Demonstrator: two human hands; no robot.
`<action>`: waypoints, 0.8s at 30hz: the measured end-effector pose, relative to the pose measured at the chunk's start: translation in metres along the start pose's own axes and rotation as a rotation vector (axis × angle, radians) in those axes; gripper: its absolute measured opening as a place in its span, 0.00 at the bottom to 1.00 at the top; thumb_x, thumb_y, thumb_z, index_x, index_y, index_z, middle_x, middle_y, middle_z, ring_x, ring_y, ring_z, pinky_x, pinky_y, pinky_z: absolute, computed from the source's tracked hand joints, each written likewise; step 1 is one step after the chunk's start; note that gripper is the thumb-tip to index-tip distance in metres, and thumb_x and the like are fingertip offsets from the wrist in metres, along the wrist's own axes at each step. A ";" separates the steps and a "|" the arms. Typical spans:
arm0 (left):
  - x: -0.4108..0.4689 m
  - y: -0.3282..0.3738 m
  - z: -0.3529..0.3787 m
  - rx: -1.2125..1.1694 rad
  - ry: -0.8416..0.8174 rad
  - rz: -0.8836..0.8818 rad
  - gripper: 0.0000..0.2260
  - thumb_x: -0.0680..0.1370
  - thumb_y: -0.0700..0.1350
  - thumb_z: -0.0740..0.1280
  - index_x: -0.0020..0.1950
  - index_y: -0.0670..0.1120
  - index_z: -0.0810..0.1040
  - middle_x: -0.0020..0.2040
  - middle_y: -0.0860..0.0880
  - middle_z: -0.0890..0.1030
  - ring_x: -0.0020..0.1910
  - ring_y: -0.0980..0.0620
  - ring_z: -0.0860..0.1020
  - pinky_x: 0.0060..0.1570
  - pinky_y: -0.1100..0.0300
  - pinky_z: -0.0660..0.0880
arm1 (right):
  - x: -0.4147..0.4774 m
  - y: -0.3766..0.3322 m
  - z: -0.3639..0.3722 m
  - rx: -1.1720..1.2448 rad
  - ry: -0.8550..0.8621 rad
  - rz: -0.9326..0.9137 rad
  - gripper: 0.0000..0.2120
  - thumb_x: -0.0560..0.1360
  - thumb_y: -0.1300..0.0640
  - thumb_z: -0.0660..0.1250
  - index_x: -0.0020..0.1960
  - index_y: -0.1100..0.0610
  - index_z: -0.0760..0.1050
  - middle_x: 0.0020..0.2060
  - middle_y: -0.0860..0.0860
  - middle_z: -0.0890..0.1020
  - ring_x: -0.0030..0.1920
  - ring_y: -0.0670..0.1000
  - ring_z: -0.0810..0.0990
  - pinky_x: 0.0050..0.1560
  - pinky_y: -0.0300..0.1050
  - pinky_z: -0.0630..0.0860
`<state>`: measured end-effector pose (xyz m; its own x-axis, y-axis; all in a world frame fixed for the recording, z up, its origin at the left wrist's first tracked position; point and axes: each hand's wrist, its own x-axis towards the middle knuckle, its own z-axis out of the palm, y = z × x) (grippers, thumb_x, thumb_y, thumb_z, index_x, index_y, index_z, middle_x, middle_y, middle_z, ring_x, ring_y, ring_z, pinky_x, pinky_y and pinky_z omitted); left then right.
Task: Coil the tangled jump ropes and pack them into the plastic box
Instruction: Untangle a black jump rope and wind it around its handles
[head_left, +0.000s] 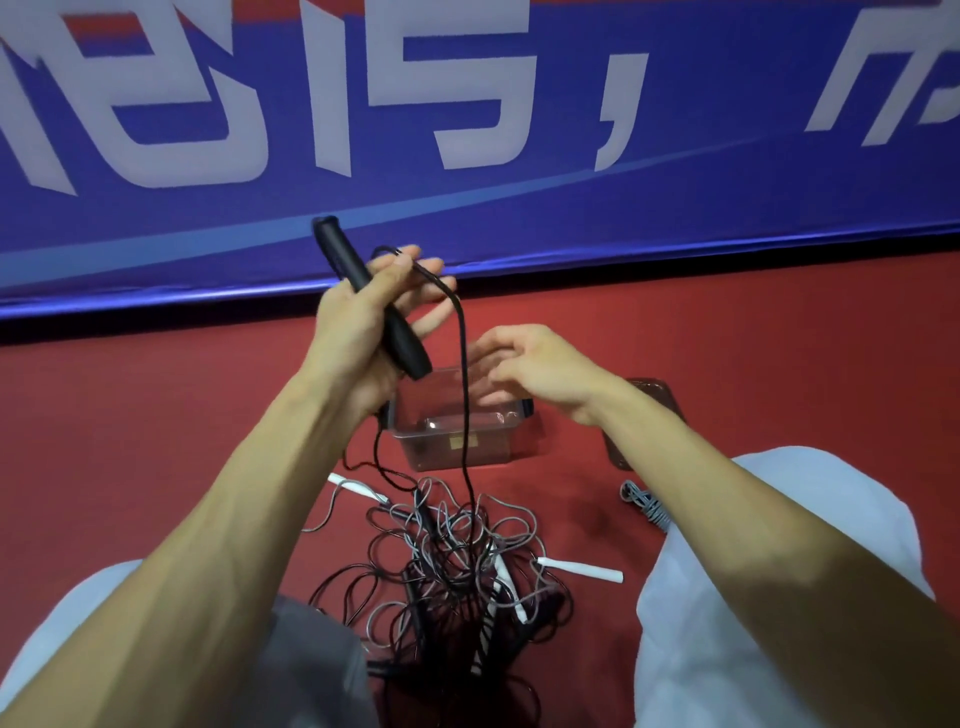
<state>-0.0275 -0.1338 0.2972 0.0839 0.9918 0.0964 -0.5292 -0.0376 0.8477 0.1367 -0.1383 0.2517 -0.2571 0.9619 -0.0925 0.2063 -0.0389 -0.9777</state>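
Head view: the only view; clock directions are read from the middle of the frame unless another thing is named.
Left hand (358, 332): raised at 11 o'clock. The thumb and palm curl round the black handle (402, 338), and the fingers stretch out beyond it.
Black handle: tilted. Its upper end points to 11 o'clock in front of the blue banner (519, 218), and its lower end sticks out toward 5 o'clock past the heel of the hand.
Black cord (464, 364): looped over the outstretched left fingers, then hanging down toward 6 o'clock across the box and into the tangle.
Right hand (524, 364): at 3 o'clock of the left hand, above the box. Its fingers are loosely spread, a little bent and blurred, and grip nothing. The fingertips are near the hanging cord; whether they touch it cannot be told.
Plastic box (457, 452): clear and open-topped, on the red floor (753, 338), at 12 o'clock of the tangle.
Tangle of ropes (457, 561): black and grey cords heaped on the floor at 6 o'clock, between the knees.
White handle (582, 569): at the tangle's 3 o'clock edge.
Second white handle (358, 486): at the tangle's 10 o'clock edge.
Grey rope bundle (644, 504): at 2 o'clock of the tangle, apart from it and partly behind the right forearm.
Brown-tinted piece (652, 395): at 3 o'clock of the box, mostly hidden; what it is cannot be told.
White trousers (779, 597): knees at 4 and 8 o'clock.
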 end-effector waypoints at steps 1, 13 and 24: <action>0.002 0.004 -0.002 -0.049 0.018 0.008 0.03 0.81 0.39 0.64 0.49 0.43 0.76 0.40 0.48 0.85 0.41 0.50 0.85 0.40 0.57 0.82 | 0.000 0.002 0.001 -0.037 -0.059 -0.014 0.17 0.74 0.76 0.58 0.50 0.58 0.76 0.46 0.55 0.83 0.43 0.50 0.83 0.50 0.44 0.80; 0.008 0.004 -0.013 -0.103 0.138 0.040 0.02 0.82 0.41 0.64 0.51 0.43 0.74 0.41 0.46 0.84 0.43 0.49 0.85 0.44 0.57 0.81 | -0.002 0.003 0.009 -0.006 0.115 -0.119 0.06 0.76 0.68 0.68 0.45 0.59 0.75 0.39 0.57 0.82 0.38 0.50 0.85 0.37 0.42 0.82; 0.002 -0.035 -0.017 0.589 -0.066 -0.163 0.07 0.78 0.32 0.65 0.48 0.43 0.79 0.41 0.45 0.82 0.34 0.55 0.81 0.40 0.60 0.79 | -0.010 -0.029 -0.011 0.513 0.292 -0.392 0.05 0.77 0.69 0.64 0.46 0.61 0.73 0.35 0.53 0.81 0.34 0.51 0.83 0.32 0.44 0.81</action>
<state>-0.0230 -0.1289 0.2586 0.1860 0.9816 -0.0428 0.0493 0.0342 0.9982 0.1440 -0.1440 0.2828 0.0572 0.9615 0.2687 -0.3390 0.2719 -0.9006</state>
